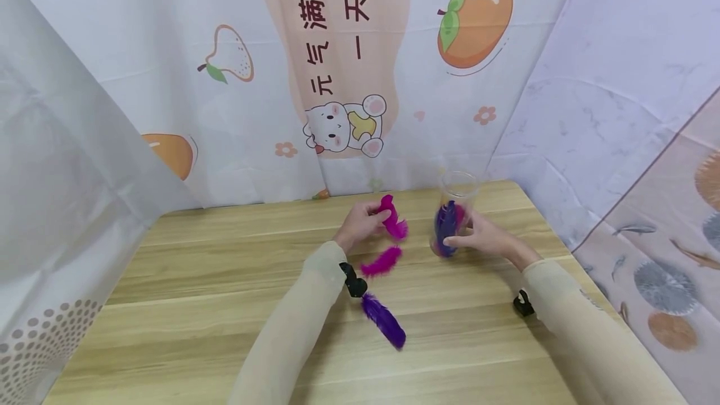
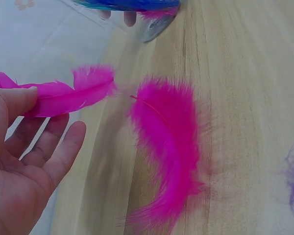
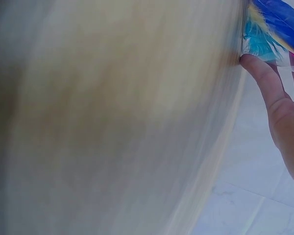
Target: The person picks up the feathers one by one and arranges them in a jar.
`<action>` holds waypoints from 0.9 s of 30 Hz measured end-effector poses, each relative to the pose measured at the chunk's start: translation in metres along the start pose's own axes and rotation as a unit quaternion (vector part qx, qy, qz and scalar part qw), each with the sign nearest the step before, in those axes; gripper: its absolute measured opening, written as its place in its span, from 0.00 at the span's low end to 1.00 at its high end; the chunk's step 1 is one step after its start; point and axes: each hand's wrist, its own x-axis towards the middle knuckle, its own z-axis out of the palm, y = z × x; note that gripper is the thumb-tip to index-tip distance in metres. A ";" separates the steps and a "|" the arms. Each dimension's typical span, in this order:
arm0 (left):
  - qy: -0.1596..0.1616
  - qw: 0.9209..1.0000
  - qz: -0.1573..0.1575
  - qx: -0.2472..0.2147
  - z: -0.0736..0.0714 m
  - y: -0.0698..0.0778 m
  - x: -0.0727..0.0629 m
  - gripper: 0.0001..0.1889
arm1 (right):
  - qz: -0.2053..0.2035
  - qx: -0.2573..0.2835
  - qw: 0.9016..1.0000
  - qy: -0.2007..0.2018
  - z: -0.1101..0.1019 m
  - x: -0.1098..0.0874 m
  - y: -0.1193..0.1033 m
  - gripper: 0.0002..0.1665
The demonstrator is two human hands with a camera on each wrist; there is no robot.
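My left hand (image 1: 359, 227) pinches a bright pink feather (image 1: 395, 222) between thumb and fingers, above the far part of the table. In the left wrist view the other fingers spread loosely below that feather (image 2: 73, 97). A second pink feather (image 1: 382, 261) lies on the wood just nearer, and a purple feather (image 1: 385, 322) lies nearer still, by the left wrist. At the right, my right hand (image 1: 485, 237) holds a tall clear cup (image 1: 460, 185) around its lower part, upright on the table. Inside are purple-blue feathers (image 1: 446, 227), with pink and teal ones showing too.
The wooden table (image 1: 214, 292) ends at a printed cloth backdrop (image 1: 225, 124) just behind the cup. Cloth walls rise on the left and right. A black strap (image 1: 354, 281) sits on the left wrist, another black piece (image 1: 524, 304) by the right sleeve.
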 end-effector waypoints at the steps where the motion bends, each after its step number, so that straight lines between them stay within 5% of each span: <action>1: 0.003 1.000 0.003 0.006 0.000 0.000 0.000 0.13 | 0.000 0.002 1.000 0.000 0.000 0.000 0.000 0.61; 6: 0.014 1.000 0.008 0.027 -0.002 0.001 0.001 0.13 | 0.001 0.005 1.000 0.000 0.000 0.000 -0.001 0.60; 27: -0.011 0.999 0.004 -0.046 -0.002 0.005 -0.002 0.17 | -0.005 0.015 1.000 -0.008 0.000 0.001 0.001 0.58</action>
